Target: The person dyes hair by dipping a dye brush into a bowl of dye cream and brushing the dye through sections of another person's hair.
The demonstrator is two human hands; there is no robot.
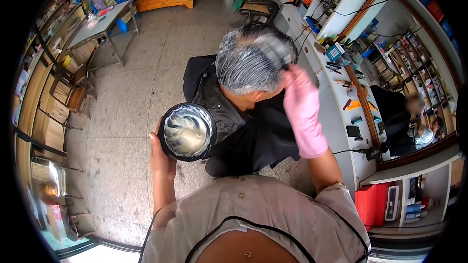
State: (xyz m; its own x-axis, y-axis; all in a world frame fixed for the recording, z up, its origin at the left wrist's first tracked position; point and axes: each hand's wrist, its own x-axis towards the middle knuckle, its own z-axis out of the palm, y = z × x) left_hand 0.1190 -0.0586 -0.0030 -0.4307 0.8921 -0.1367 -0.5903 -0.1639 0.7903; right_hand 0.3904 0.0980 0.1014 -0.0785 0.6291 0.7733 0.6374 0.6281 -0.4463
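Observation:
A seated person's head (246, 63) is in front of me, its grey hair streaked with white cream, and a dark cape (253, 139) covers the body. My right hand (298, 85), in a pink glove, is closed at the right side of the head. It grips a hair-dye brush (276, 51), smeared by motion, whose working end is against the hair. My bare left hand (162, 153) holds a black bowl (214, 134) from its left side, the thumb near the rim. Pale, thick cream (187, 131) coats the inside of the bowl.
On the right runs a white counter (341, 109) with combs, clippers and cords, below a wood-framed mirror (378, 58). A grey table (100, 24) and a wooden bench (168, 2) stand at the back left. Wooden chairs (75, 100) and shelves line the left wall.

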